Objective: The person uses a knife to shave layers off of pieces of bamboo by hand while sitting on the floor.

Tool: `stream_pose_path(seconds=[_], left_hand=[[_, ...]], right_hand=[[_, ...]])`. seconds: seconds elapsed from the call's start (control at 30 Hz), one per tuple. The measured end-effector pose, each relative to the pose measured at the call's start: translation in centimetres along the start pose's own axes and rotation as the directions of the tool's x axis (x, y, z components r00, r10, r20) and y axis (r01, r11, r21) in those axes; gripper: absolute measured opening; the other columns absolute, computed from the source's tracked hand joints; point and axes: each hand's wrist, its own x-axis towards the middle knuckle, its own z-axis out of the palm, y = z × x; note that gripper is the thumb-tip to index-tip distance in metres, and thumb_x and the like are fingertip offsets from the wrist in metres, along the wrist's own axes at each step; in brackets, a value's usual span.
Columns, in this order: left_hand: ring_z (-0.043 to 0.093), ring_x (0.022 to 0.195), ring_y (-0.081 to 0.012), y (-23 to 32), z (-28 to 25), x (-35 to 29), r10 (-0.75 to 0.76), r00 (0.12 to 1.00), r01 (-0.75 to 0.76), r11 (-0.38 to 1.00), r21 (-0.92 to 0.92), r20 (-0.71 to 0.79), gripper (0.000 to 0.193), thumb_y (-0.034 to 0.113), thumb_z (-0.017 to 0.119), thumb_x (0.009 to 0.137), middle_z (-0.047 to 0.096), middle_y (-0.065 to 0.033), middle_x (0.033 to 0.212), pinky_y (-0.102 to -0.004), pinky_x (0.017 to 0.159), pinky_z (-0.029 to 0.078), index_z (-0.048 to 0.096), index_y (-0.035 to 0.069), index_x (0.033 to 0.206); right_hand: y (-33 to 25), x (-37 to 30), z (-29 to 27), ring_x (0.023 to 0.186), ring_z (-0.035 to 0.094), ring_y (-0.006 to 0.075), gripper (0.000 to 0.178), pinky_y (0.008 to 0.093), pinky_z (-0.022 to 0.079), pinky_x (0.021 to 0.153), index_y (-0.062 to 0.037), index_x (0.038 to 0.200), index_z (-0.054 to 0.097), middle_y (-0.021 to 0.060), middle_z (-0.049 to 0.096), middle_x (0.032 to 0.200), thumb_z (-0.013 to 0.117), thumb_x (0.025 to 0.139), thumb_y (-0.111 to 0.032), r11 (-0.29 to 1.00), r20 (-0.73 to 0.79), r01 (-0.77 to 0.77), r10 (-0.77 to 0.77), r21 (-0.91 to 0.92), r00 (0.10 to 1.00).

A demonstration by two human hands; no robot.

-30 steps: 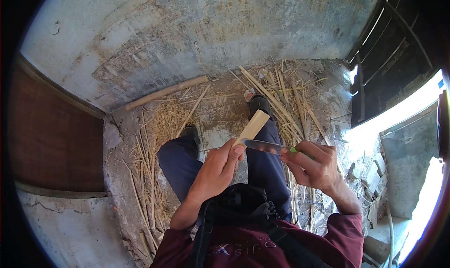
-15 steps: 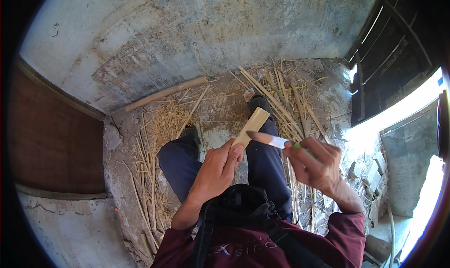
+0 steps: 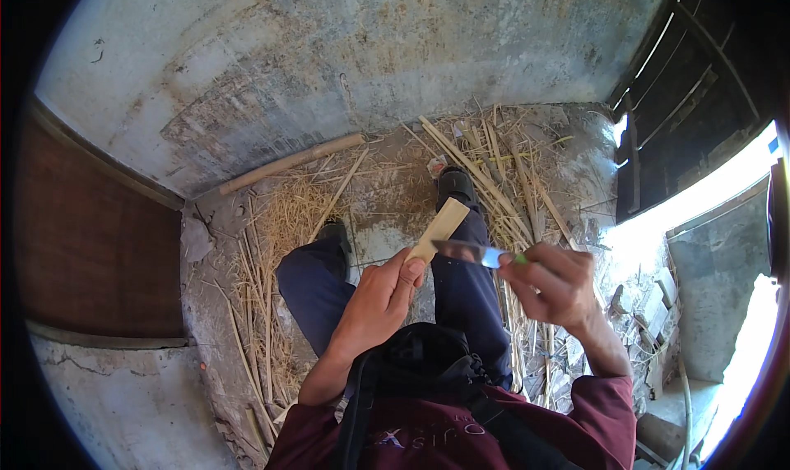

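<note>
My left hand (image 3: pixel 384 293) is closed round the lower end of a short, pale, flat strip that looks like split bamboo (image 3: pixel 443 224). The strip slants up and to the right above my lap, its far end free. My right hand (image 3: pixel 550 282) grips the green handle of a knife (image 3: pixel 469 253). The blade points left, its tip at the strip's right edge just above my left thumb. Whether the edge bites into the strip, I cannot tell.
A bamboo pole (image 3: pixel 292 164) lies along the foot of the concrete wall (image 3: pixel 395 50). Long split strips (image 3: pixel 485 186) are piled beyond my right foot, and shavings (image 3: pixel 288 215) cover the floor at left. Broken rubble (image 3: pixel 650 314) lies at right. A black bag (image 3: pixel 415 351) hangs at my waist.
My right hand has shifted slightly and turned the knife, so the blade's face looks darker. The strip's far end has dipped a little toward me.
</note>
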Motion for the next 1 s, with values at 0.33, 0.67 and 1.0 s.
stream_pose_path(seconds=[0.33,0.67,1.0], left_hand=[[0.057,0.057,-0.0275,0.7,-0.2,0.1,0.006,1.0,-0.006,0.999,0.033,0.001,0.038,0.032,0.043,0.119,0.054,-0.0101,0.068,-0.0422,0.06,0.044,0.058,0.0,0.104],[0.054,0.057,-0.0182,0.7,0.0,-1.0,0.032,0.999,-0.032,0.999,0.041,0.002,0.04,0.033,0.046,0.118,0.054,-0.0065,0.066,-0.0354,0.057,0.043,0.059,0.0,0.098],[0.056,0.054,-0.0279,-0.8,-0.4,0.1,0.002,1.0,-0.001,0.998,0.059,-0.029,0.039,0.029,0.044,0.119,0.052,-0.0124,0.064,-0.0428,0.058,0.044,0.057,0.0,0.098]], right_hand=[[-0.7,0.0,1.1,0.055,0.06,0.0121,0.016,0.0321,0.042,0.041,-0.0168,0.097,0.078,-0.0025,0.06,0.076,0.085,0.083,-0.014,1.0,0.002,0.001,-0.001,-0.018,1.0],[1.2,0.9,0.2,0.051,0.059,0.0123,0.008,0.0334,0.042,0.042,-0.0119,0.092,0.077,0.0017,0.065,0.071,0.082,0.096,-0.017,0.942,-0.204,-0.239,0.193,-0.236,0.96],[0.1,-0.1,0.3,0.053,0.06,0.0139,0.013,0.0347,0.044,0.042,-0.012,0.097,0.08,0.0006,0.064,0.073,0.087,0.087,-0.013,0.994,-0.01,-0.085,0.086,0.067,0.996]])
